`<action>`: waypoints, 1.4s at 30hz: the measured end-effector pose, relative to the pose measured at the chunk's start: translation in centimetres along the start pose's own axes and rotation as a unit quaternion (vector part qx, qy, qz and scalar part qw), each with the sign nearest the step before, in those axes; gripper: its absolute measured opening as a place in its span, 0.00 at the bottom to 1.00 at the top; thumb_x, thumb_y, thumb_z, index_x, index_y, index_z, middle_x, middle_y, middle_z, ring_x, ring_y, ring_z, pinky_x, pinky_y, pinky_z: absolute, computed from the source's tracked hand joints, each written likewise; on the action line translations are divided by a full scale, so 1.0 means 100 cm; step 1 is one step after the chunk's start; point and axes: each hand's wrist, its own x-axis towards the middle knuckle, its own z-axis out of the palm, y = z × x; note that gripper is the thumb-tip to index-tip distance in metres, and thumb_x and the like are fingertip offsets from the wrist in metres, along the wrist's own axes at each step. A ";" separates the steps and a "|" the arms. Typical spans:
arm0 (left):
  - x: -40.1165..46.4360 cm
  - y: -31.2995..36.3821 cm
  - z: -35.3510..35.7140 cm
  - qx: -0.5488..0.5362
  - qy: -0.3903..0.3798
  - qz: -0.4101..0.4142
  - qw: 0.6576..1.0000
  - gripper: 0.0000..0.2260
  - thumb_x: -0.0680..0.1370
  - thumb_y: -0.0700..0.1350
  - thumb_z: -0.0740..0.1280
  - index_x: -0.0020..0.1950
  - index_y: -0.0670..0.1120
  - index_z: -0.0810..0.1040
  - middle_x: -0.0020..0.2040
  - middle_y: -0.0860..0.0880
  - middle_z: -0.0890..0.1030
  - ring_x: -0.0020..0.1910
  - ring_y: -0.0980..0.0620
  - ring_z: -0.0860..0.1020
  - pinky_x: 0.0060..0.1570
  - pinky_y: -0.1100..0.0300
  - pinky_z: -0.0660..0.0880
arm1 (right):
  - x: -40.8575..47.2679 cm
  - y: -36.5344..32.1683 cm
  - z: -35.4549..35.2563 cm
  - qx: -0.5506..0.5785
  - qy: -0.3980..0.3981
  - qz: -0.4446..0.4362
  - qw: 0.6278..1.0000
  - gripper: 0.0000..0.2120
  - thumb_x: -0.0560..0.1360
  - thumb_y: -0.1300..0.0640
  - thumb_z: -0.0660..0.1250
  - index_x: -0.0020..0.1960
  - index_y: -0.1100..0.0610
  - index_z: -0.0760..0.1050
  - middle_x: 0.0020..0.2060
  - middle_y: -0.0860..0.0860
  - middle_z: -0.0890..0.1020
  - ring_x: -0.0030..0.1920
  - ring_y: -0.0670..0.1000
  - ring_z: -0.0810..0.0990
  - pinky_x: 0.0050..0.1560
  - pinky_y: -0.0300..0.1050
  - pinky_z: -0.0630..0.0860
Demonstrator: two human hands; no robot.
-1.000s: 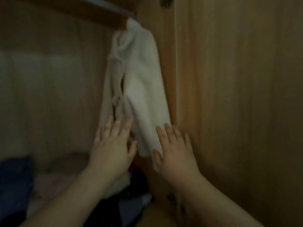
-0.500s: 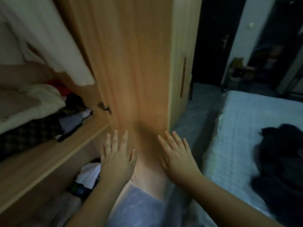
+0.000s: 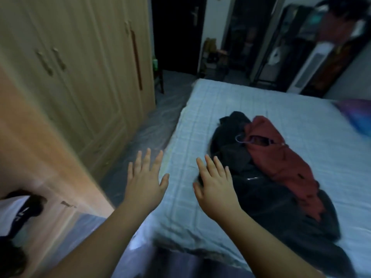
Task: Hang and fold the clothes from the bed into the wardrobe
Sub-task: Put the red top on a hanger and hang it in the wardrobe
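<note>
We see the heap of dark clothes (image 3: 267,199) lying on the pale blue quilted bed (image 3: 200,125), its long axis running from about eleven o'clock to five, a dark red garment (image 3: 281,163) draped on top with a thin hanger hook (image 3: 239,138) pointing toward nine. Our left hand (image 3: 145,181) and right hand (image 3: 215,186) hover palms down, fingers spread, holding nothing. A light wooden wardrobe (image 3: 84,63) stands at ten o'clock, a dark doorway (image 3: 176,33) at twelve.

I am seeing two hands, left hand (image 3: 145,182) and right hand (image 3: 215,188), one bed (image 3: 200,117), one red garment (image 3: 281,157), one dark clothes heap (image 3: 261,201).
</note>
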 end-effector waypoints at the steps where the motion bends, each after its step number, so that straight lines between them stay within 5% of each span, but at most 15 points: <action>1: 0.004 0.017 0.008 -0.001 -0.004 0.017 1.000 0.32 0.81 0.60 0.55 0.81 0.55 0.47 0.82 0.46 0.47 0.80 0.43 0.43 0.77 0.41 0.46 | -0.005 0.016 -0.001 0.002 0.000 0.016 1.000 0.33 0.82 0.43 0.55 0.82 0.48 0.46 0.82 0.50 0.48 0.81 0.54 0.41 0.79 0.60 0.44; 6: 0.032 0.072 0.042 -0.024 -0.034 0.089 0.995 0.31 0.81 0.60 0.55 0.81 0.55 0.48 0.82 0.45 0.49 0.80 0.42 0.44 0.77 0.41 0.47 | -0.023 0.076 0.007 0.026 0.004 0.093 0.995 0.32 0.81 0.45 0.58 0.81 0.48 0.50 0.81 0.50 0.51 0.81 0.53 0.45 0.78 0.61 0.51; 10: 0.064 0.101 0.070 -0.053 -0.051 0.113 0.991 0.32 0.82 0.57 0.58 0.82 0.54 0.48 0.82 0.45 0.48 0.80 0.42 0.43 0.77 0.42 0.48 | -0.024 0.116 0.010 0.023 -0.008 0.145 0.989 0.33 0.81 0.44 0.58 0.81 0.48 0.49 0.81 0.50 0.50 0.81 0.53 0.45 0.79 0.58 0.48; 26: 0.212 0.209 0.173 -0.063 -0.164 0.210 0.962 0.33 0.81 0.57 0.58 0.82 0.54 0.46 0.82 0.44 0.49 0.80 0.41 0.46 0.77 0.42 0.51 | 0.071 0.257 0.042 0.016 -0.042 0.296 0.954 0.34 0.80 0.46 0.60 0.81 0.50 0.51 0.81 0.52 0.55 0.80 0.55 0.50 0.77 0.60 0.54; 34: 0.242 0.256 0.222 -0.049 -0.173 0.181 0.967 0.33 0.81 0.55 0.60 0.82 0.53 0.48 0.81 0.42 0.51 0.80 0.40 0.48 0.76 0.41 0.53 | 0.134 0.360 0.074 0.048 -0.073 0.299 0.950 0.35 0.78 0.49 0.66 0.80 0.55 0.57 0.71 0.56 0.69 0.72 0.58 0.66 0.68 0.55 0.69; 42: 0.251 0.276 0.266 -0.049 -0.178 0.113 0.976 0.33 0.80 0.53 0.63 0.81 0.53 0.52 0.81 0.42 0.53 0.80 0.40 0.49 0.77 0.43 0.55 | 0.198 0.423 0.136 0.071 -0.133 0.331 0.931 0.30 0.80 0.44 0.61 0.77 0.57 0.60 0.67 0.56 0.71 0.64 0.59 0.71 0.58 0.56 0.72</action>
